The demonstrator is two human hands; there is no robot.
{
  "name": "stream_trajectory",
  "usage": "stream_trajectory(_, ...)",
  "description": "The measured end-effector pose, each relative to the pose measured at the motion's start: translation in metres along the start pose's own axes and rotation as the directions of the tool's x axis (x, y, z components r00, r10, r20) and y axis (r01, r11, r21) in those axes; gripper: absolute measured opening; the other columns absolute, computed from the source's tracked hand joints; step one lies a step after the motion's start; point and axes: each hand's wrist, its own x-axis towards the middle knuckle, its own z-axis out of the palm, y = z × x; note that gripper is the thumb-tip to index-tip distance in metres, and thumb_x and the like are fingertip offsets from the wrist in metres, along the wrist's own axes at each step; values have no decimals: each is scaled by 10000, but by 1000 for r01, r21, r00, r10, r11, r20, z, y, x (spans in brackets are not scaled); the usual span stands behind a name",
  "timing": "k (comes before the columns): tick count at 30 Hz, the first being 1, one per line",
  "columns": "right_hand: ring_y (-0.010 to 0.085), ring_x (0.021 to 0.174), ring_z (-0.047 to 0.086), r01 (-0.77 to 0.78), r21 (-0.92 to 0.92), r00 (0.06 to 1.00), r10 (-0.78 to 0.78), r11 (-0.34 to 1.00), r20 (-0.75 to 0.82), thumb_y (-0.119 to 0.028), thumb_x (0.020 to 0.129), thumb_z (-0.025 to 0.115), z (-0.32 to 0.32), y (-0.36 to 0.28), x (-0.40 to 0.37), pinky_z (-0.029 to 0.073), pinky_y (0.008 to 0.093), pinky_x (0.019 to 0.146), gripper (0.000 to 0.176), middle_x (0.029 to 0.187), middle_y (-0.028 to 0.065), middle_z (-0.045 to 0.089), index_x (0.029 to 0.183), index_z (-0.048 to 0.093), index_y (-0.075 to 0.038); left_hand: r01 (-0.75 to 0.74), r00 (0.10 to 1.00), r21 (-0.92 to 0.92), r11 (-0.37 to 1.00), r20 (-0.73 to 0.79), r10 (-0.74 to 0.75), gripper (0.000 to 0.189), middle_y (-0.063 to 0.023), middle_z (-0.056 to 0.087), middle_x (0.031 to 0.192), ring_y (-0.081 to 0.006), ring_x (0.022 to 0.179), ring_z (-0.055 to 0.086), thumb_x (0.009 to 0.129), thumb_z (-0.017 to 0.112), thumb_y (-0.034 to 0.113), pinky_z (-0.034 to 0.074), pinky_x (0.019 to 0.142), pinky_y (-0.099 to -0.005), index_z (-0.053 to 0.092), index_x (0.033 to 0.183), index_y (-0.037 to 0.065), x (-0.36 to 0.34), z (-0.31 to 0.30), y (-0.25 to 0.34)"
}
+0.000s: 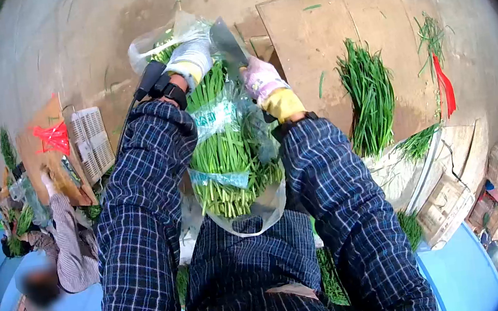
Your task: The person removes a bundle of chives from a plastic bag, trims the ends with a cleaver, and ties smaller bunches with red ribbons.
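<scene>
In front of my lap lies a clear plastic bag holding bundles of garlic chives bound with printed blue-and-white bands. My left hand, in a white-and-yellow glove, is closed at the bag's far end, where the plastic bunches around it; its fingertips are partly hidden. In a pink-and-yellow glove, my right hand grips a knife, its broad grey blade pointing up and away beside the left hand. Cut stem ends face me at the bag's near opening.
On the right, a cardboard-like board bears a loose pile of chives and red ties. To the left are a white plastic crate, a board with a red bag, and another person's sleeve.
</scene>
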Motion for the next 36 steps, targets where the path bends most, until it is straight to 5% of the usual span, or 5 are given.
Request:
stream_trajectory(10, 375, 796, 593, 353, 11, 908, -340, 936, -244, -274, 882, 483, 20, 12, 8, 484, 399, 674, 235, 883, 210, 616, 899, 568, -56, 38, 992, -39, 999, 126, -33, 332, -173, 613, 1069, -330, 1009, 578, 777, 614, 233, 450, 882, -392, 627, 1074, 85, -10, -13, 1)
stream_trajectory(12, 414, 837, 587, -39, -49, 999, 40, 998, 29, -245, 874, 483, 8, 14, -15, 476, 455, 727, 255, 879, 255, 610, 945, 532, -5, 47, 988, -73, 996, 148, -36, 347, -158, 611, 1090, -317, 1023, 576, 784, 627, 275, 449, 888, -384, 630, 1082, 99, -12, -18, 1)
stream_trajectory(23, 439, 842, 574, -271, 145, 961, 260, 951, 93, -266, 873, 500, -39, 45, -79, 456, 486, 698, 293, 850, 264, 604, 1071, 500, -51, 5, 814, -773, 634, -365, -452, 378, -145, 662, 965, -229, 880, 626, 725, 720, 222, 474, 800, -298, 633, 1031, 18, -67, 4, -61)
stream_trajectory(31, 425, 865, 577, -101, 48, 995, 99, 994, 32, -255, 868, 515, -33, 70, -129, 460, 483, 722, 349, 890, 255, 609, 1124, 498, -18, 75, 637, -762, 643, -460, -618, 358, -196, 617, 991, -315, 917, 598, 719, 658, 134, 469, 768, -375, 579, 1054, 32, -144, -10, 0)
stream_trajectory(36, 415, 891, 580, -273, 103, 958, 261, 956, 123, -260, 869, 519, -44, 57, -145, 469, 468, 746, 384, 934, 260, 606, 1163, 497, -13, 73, 898, -289, 954, -398, -190, 293, -201, 630, 900, -351, 809, 609, 703, 642, 136, 484, 718, -428, 582, 976, 49, -142, 41, 54)
